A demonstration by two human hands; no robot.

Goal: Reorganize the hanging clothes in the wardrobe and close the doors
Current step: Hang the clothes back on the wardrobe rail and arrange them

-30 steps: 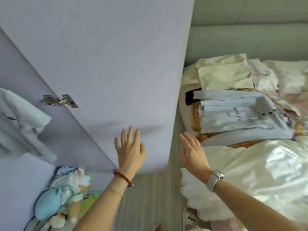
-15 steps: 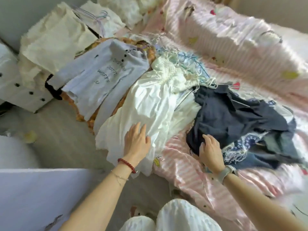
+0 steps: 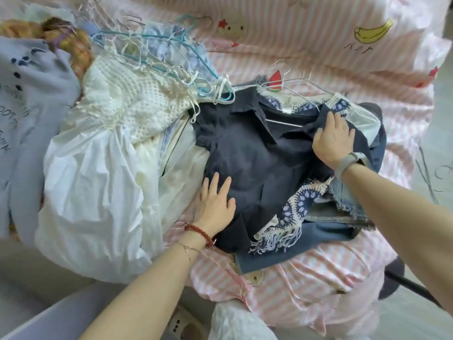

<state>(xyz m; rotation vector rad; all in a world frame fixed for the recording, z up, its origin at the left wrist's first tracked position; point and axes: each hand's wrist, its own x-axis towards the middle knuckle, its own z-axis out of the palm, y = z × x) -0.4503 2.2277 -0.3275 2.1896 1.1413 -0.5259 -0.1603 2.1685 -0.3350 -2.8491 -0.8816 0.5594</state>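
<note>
A pile of clothes on hangers lies on the bed. On top at the centre is a dark navy collared shirt [image 3: 247, 153] on a metal wire hanger [image 3: 286, 89]. My left hand [image 3: 215, 200] lies flat on the shirt's lower left edge, fingers straight. My right hand [image 3: 333, 138] rests on the shirt's right shoulder, its fingertips at the fabric edge. Under the shirt lie a blue-and-white patterned fringed garment [image 3: 291, 209] and denim pieces [image 3: 343, 204]. To the left lie a white dress with a knitted top [image 3: 103, 153] and a pale blue printed top [image 3: 22, 94].
A tangle of blue and white hangers [image 3: 157, 45] sits at the head of the pile. The bed has a pink striped cover [image 3: 294, 40] with fruit prints. Grey floor [image 3: 29, 285] shows at the lower left, my white-clad knee [image 3: 235, 322] at the bottom.
My view has swung from the wardrobe door to the bed. Both hands moved from the door to the clothes pile; my left hand went from the white dress to the navy shirt.
</note>
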